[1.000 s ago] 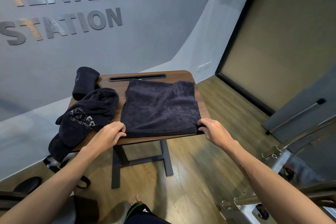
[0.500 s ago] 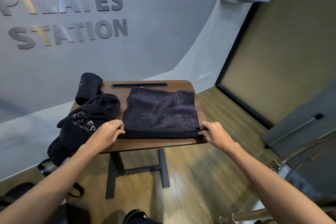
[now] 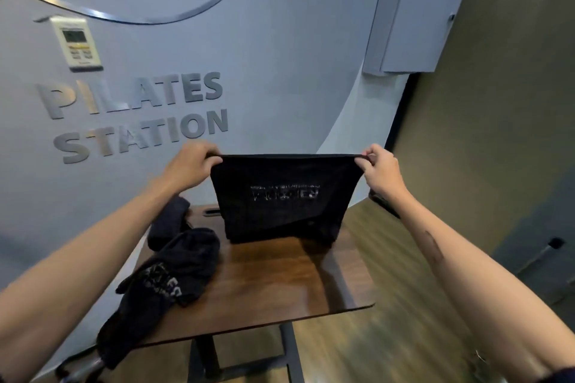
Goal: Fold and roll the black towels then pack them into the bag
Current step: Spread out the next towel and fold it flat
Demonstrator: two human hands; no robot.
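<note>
we are on the fold step. our left hand and right hand each pinch a top corner of the soft black towel, hanging at 12 o'clock over the brown wooden table. next, we should lay it flat and fold.

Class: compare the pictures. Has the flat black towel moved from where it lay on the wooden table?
Yes. Both hands, left and right, hold the black towel up by its top corners, hanging above the brown wooden table.

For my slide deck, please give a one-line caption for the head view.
Both hands, left and right, hold a black towel up by its top corners above a wooden table.
</note>
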